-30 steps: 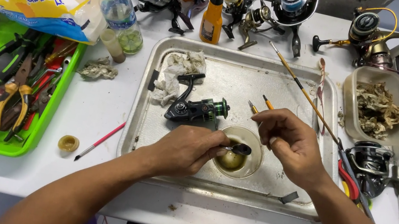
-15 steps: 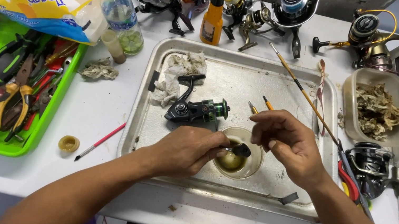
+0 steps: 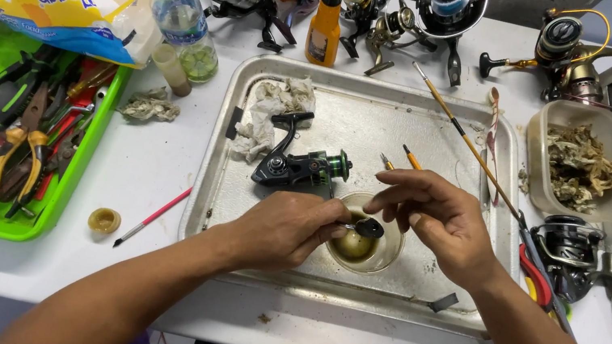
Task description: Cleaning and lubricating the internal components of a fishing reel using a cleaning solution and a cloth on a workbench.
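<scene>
A: What are the hands on?

B: The left hand [image 3: 288,231] is curled shut around a small dark metal part [image 3: 368,227], rounded and shiny, held just above a small clear bowl [image 3: 374,256]. The right hand [image 3: 442,218] hovers half open beside it, its fingers [image 3: 391,202] bent down to the same part.

A: And the bowl?

B: Round, see-through, with a yellowish lump inside. It sits near the middle front of a metal tray [image 3: 466,296] on the white counter [image 3: 150,172].

A: Anything close by?

B: A black fishing reel [image 3: 299,164] with a green spool lies just left and beyond the bowl, next to a crumpled rag [image 3: 270,113]. A green tray of pliers [image 3: 16,142] is far left.
</scene>
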